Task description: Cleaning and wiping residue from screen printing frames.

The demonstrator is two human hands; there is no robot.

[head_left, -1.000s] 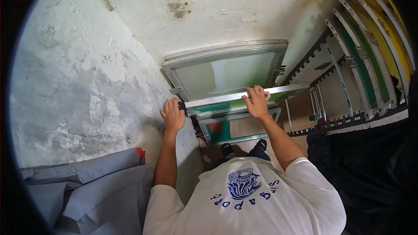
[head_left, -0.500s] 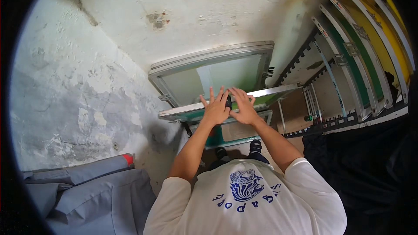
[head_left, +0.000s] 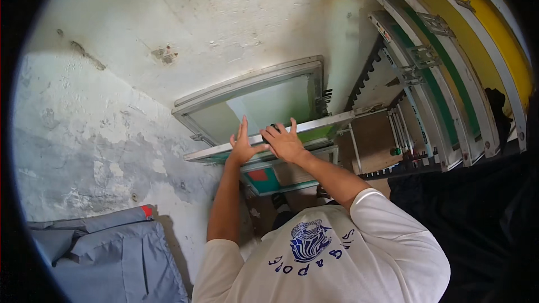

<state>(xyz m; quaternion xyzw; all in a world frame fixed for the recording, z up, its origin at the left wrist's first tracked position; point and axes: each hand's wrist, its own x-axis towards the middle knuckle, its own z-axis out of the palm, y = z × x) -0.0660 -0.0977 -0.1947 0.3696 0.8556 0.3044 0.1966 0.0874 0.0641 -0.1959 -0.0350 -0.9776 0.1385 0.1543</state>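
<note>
My left hand (head_left: 242, 148) is at the silver rail of a metal-framed screen (head_left: 331, 119), fingers stretched up and thumb pointing toward my other hand. Just beside it, my right hand (head_left: 286, 145) is bent over a small black object (head_left: 274, 128) on that same rail, its little-finger side raised. The object is mostly covered by my fingers, so its kind cannot be made out. Behind the rail, another framed screen (head_left: 275, 101) with a pale green mesh leans against the wall. Nearer my feet stands a frame with a green border and a red patch (head_left: 258, 175).
Several large metal frames with green and yellow mesh (head_left: 443, 73) stand upright at the right, above a black notched rack (head_left: 359, 87). Grey cloth (head_left: 112, 252) lies at lower left beside a peeling wall (head_left: 84, 146). Black cloth (head_left: 460, 213) hangs at lower right.
The view has shifted, and both hands sit further left along the rail. My right hand has come over the black object, which showed between both hands before.
</note>
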